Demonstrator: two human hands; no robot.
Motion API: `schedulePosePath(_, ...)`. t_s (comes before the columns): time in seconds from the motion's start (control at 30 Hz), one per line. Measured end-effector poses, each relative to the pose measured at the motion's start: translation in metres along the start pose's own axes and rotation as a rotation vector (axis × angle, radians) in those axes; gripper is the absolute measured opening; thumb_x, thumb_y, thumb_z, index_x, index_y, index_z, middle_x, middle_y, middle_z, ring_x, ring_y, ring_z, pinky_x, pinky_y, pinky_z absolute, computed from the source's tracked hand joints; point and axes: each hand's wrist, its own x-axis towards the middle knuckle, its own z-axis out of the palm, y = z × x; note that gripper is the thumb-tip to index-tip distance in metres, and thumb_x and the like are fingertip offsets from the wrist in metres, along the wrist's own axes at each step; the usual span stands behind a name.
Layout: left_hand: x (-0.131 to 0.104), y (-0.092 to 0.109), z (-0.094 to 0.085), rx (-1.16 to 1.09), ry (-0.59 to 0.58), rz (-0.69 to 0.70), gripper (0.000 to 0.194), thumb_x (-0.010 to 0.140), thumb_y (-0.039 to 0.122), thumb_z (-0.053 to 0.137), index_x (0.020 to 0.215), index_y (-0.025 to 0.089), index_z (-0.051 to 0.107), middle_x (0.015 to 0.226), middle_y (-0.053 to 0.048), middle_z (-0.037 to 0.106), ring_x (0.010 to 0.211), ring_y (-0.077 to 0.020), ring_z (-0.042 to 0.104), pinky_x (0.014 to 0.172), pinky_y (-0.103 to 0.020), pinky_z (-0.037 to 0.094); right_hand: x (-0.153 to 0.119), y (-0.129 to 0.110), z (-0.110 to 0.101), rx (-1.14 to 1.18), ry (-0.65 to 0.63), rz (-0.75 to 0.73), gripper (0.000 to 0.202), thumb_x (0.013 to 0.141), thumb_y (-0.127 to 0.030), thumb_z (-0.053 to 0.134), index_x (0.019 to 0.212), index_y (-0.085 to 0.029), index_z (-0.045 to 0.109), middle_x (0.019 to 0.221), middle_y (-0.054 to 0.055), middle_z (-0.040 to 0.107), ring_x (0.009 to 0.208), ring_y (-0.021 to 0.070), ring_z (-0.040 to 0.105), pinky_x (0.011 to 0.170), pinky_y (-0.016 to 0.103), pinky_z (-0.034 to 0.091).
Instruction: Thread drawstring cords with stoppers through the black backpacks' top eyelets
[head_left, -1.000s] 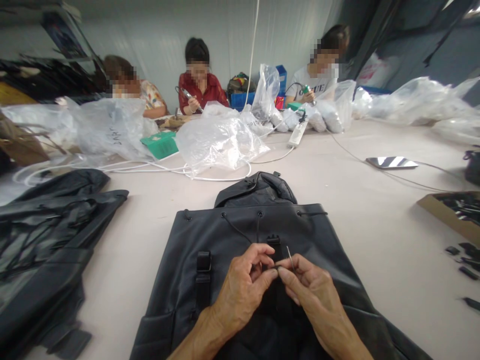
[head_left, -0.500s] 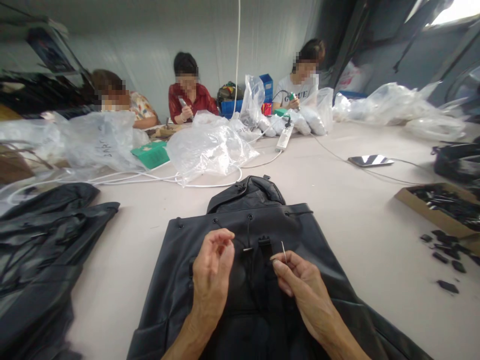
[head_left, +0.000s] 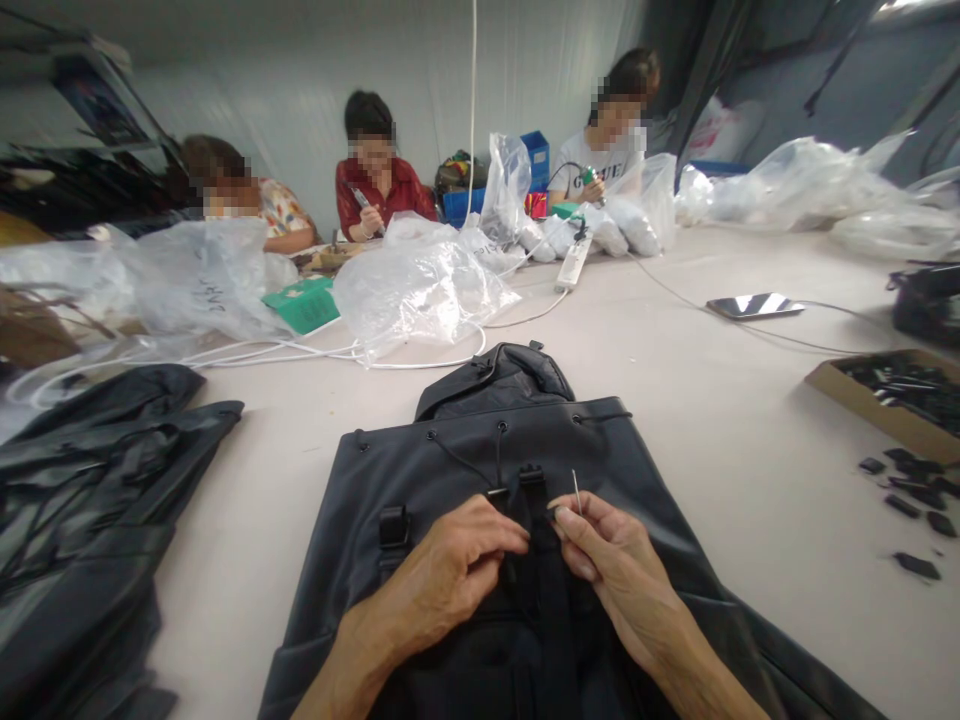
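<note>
A black backpack (head_left: 450,460) lies in front of me, with a drawcord (head_left: 465,460) through eyelets near its top edge and a buckled strap (head_left: 533,500) down the middle. My right hand (head_left: 619,560) pinches a thin metal needle-like tool (head_left: 576,485), its tip pointing up; a small dark bit shows at the fingertips beside the strap. My left hand (head_left: 454,560) reaches across the bag, its fingers bent together at the strap's left side, just under the cord's end. What those fingers hold, if anything, is lost against the black fabric.
Another black bag (head_left: 90,500) lies on the left. To the right are a cardboard box (head_left: 862,390) of small black parts, several loose black pieces (head_left: 904,505) and a phone (head_left: 754,306). Clear plastic bags (head_left: 427,290), a power strip (head_left: 574,262) and three people are across the table.
My left hand has swung right and down, from raised above the bag to the strap, its fingers closing. My right hand has shifted slightly right, still pinching the needle-like tool.
</note>
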Motion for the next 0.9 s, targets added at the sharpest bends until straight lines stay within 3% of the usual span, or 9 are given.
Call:
schedulePosePath(0.13,0.001,0.004,-0.002,0.061,-0.125,-0.024,0.021,0.086,0.005,0.054,0.094,0.017,0.068,0.101,-0.001,0.068,0.096,-0.0143,0.055,0.089,-0.026,0.042,-0.001,0.0,0.0,-0.008,-0.022,-0.002,0.032,0.082,-0.043,0.065,0.083,-0.012,0.056,0.066,-0.004,0.038,0.049,0.0033,0.026,0.047,0.024,0.014)
schedulePosePath(0.4,0.001,0.005,0.001,0.216,-0.166,-0.047,0.017,0.087,0.006,0.053,0.094,0.016,0.066,0.102,-0.003,0.063,0.095,-0.0154,0.053,0.085,-0.025,0.042,0.002,0.004,0.001,-0.054,-0.045,-0.039,0.032,0.084,-0.043,0.063,0.085,-0.013,0.055,0.068,-0.004,0.039,0.05,0.0037,0.027,0.047,0.024,0.015)
schedulePosePath(0.7,0.0,0.008,0.009,0.312,-0.102,-0.023,0.012,0.082,0.005,0.058,0.083,0.017,0.056,0.095,-0.001,0.057,0.091,-0.0155,0.05,0.078,-0.026,0.04,-0.001,0.003,0.001,-0.047,-0.053,-0.099,0.037,0.081,-0.047,0.065,0.082,-0.012,0.056,0.066,-0.004,0.039,0.051,0.0051,0.027,0.048,0.023,0.016)
schedulePosePath(0.9,0.003,0.029,0.015,0.533,-0.013,0.133,0.006,0.087,0.01,0.052,0.086,0.016,0.054,0.098,-0.004,0.057,0.099,-0.0202,0.047,0.092,-0.036,0.037,-0.002,0.005,-0.002,0.026,-0.052,-0.104,0.039,0.076,-0.048,0.071,0.081,-0.012,0.056,0.066,-0.004,0.042,0.05,0.005,0.029,0.047,0.022,0.015)
